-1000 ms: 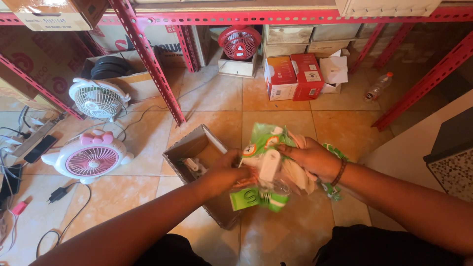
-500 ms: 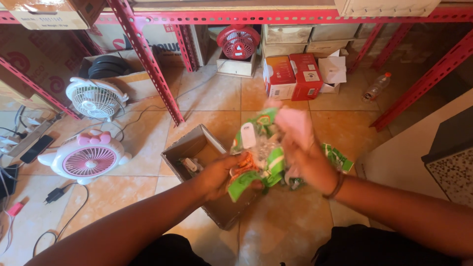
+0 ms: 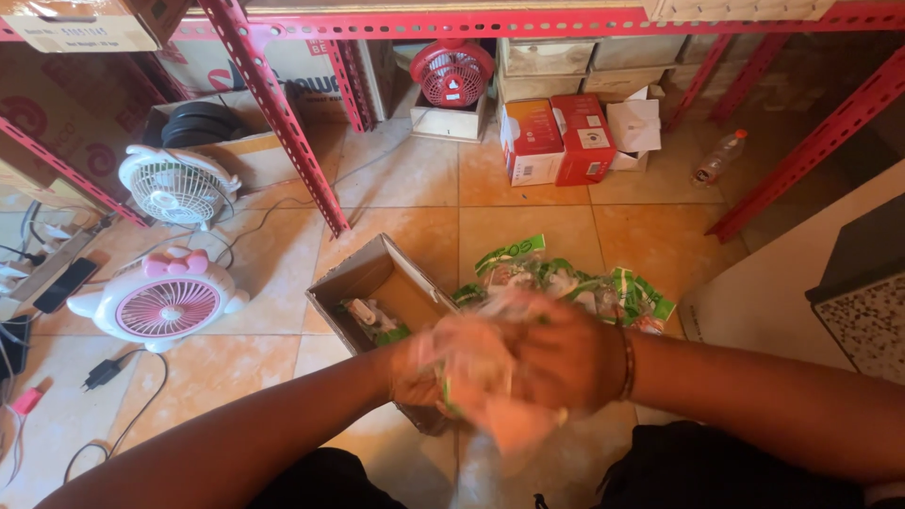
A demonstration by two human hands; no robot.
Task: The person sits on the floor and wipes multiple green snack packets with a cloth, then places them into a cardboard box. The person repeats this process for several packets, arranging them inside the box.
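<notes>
Both my hands meet in the lower middle of the head view, blurred by motion. My left hand (image 3: 436, 363) and my right hand (image 3: 556, 353) close together around a clear plastic packet with green print (image 3: 481, 377). Just behind them a heap of similar green and white packets (image 3: 575, 278) lies on the tiled floor. To the left of the hands an open cardboard box (image 3: 372, 283) sits on the floor with one packet (image 3: 372, 320) inside it.
A pink and white fan (image 3: 160, 302) and a white fan (image 3: 174, 188) stand at left near cables and a power strip (image 3: 42, 269). Red shelf legs (image 3: 283, 123), red boxes (image 3: 556, 141), a red fan (image 3: 452, 73), a plastic bottle (image 3: 716, 158) lie behind.
My hands have come down from holding the packets raised and spread, and now press together low in front of me around one packet. The view has shifted slightly.
</notes>
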